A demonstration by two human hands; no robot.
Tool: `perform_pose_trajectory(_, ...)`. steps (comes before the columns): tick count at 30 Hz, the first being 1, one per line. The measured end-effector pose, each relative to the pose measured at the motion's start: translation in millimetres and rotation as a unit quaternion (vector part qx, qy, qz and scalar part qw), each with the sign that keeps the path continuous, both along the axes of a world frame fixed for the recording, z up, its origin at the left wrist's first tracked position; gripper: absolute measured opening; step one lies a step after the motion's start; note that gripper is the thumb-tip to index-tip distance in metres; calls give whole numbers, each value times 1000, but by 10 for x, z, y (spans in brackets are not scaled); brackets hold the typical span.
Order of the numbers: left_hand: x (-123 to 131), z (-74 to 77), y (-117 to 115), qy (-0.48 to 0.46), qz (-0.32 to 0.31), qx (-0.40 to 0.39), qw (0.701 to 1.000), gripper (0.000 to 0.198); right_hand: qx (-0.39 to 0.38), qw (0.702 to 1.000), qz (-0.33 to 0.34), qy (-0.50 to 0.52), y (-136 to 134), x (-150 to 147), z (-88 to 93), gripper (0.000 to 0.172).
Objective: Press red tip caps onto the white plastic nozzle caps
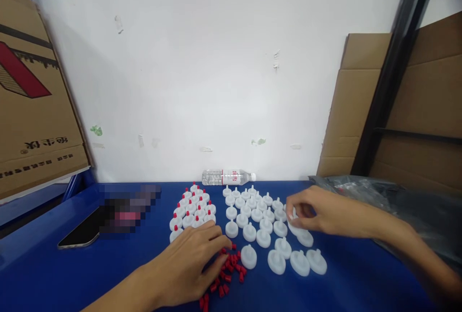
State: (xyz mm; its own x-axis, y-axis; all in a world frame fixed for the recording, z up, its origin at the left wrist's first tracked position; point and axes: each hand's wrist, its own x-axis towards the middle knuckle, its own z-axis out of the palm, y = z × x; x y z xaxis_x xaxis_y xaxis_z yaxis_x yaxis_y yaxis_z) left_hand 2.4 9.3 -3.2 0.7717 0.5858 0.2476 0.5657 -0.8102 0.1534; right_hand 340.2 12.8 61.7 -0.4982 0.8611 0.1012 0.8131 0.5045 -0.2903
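Observation:
My left hand (191, 259) rests on the blue table (361, 283), fingers curled over a heap of small red caps (231, 266); whether it pinches one is hidden. Just beyond it stands a cluster of white caps with red tips fitted (193, 208). My right hand (317, 213) reaches in from the right, its fingers pinched on a white cap at the right edge of several rows of plain white caps (258, 218). Larger-looking white caps (298, 261) lie nearest me.
A clear water bottle (228, 176) lies against the white wall. A dark phone (81, 235) lies at the left. A cardboard box (32, 95) stands at far left, cardboard sheets (426, 100) and a dark plastic bag (404, 206) at the right.

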Motion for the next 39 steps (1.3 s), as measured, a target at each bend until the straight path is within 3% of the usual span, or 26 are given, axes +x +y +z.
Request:
perform_pose_trajectory(5, -39, 7, 79, 17, 25, 49, 998, 22, -25, 1000, -12, -9, 27, 0, -111, 16)
perform_pose_trajectory(10, -150, 35, 202, 35, 122, 160, 979, 26, -60, 998, -24, -22, 1, -57, -112, 21)
perform_pose_trajectory(15, -176, 93, 259, 118, 208, 140, 961, 26, -114, 992, -31, -47, 12, -98, -58, 14)
perform_pose_trajectory(22, -147, 90, 204, 146, 210, 114, 960, 30, -110, 992, -33, -49, 29, -81, -96, 11)
perform_pose_trajectory(25, -136, 85, 177, 136, 192, 113, 965, 30, -82, 996, -22, -37, 17, -93, -93, 4)
perform_pose_trajectory(32, -116, 78, 205, 145, 150, 135, 969, 30, 74, 997, -28, -3, 5, -207, -62, 26)
perform_pose_trajectory(39, -101, 44, 169, 148, 130, 125, 972, 32, 216, 976, 36, -8, -2, -426, -218, 27)
